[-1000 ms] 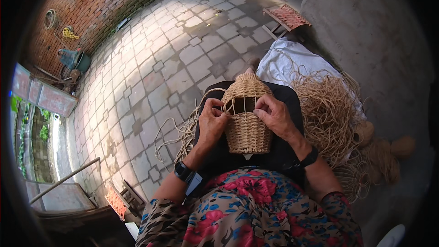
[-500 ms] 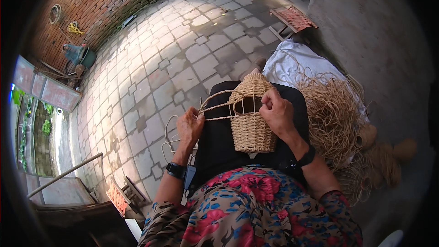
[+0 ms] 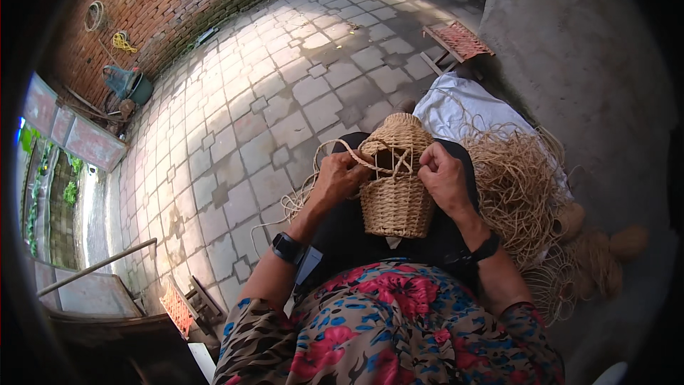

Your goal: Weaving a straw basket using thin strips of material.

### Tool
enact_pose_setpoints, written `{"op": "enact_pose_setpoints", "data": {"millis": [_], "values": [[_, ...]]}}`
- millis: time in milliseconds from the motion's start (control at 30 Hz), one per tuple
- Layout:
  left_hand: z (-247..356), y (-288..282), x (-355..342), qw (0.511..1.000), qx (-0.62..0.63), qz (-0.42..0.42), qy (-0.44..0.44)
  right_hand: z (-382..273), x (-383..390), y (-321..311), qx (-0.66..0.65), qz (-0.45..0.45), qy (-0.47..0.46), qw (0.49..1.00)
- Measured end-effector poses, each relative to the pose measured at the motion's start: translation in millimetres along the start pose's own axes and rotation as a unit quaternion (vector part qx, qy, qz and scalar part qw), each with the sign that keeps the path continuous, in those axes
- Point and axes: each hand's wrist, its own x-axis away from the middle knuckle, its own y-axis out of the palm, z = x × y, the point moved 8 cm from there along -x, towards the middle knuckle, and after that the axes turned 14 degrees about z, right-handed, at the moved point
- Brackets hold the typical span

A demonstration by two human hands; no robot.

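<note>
A small woven straw basket (image 3: 397, 207) with a narrowed top rests on my lap. Its middle has a dark opening crossed by bare upright strands. My left hand (image 3: 342, 177) is closed at the opening's left edge, gripping twisted straw cord (image 3: 350, 148). One loop of that cord arches over the hand and runs across the opening. On the other side, my right hand (image 3: 447, 180) pinches the basket's right edge beside the opening, thumb against bent forefinger. The left fingertips are partly hidden. Loose cord ends (image 3: 293, 203) trail to the left of my left hand.
A big heap of loose straw strands (image 3: 509, 185) lies at my right on a white sack (image 3: 456, 103), with cord balls (image 3: 630, 241) nearby. A low red-topped stool (image 3: 459, 40) stands ahead right, another woven seat (image 3: 176, 304) at lower left. Paving (image 3: 263, 121) stretches forward.
My left hand has moved right, from the stretched cords beside the basket up to its opening. The cords have slackened into a loop. My right hand has shifted slightly down and right.
</note>
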Motion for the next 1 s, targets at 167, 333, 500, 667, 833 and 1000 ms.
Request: {"op": "enact_pose_setpoints", "data": {"millis": [167, 333, 500, 667, 833, 1000], "values": [[33, 6, 8, 0.950, -0.217, 0.136, 0.179, 1, 1, -4, -0.007, 0.008, -0.008, 1.000], [-9, 9, -3, 0.993, -0.014, 0.114, 0.020, 2, 0, -5, -0.015, 0.013, -0.019, 1.000], [-49, -18, 8, 0.966, 0.194, 0.071, -0.158, 4, -4, -8, -0.022, 0.003, -0.004, 1.000], [-129, -73, 26, 0.960, -0.143, 0.194, -0.144, -3, -5, -4, -0.029, -0.016, -0.005, 0.999], [-129, -65, 32, 0.958, -0.039, 0.161, -0.235, 5, -6, -4, -0.026, -0.018, 0.009, 0.999], [-8, -52, 27, 0.957, -0.185, 0.174, 0.140, 2, -3, -10, 0.003, -0.019, 0.012, 1.000]]}}
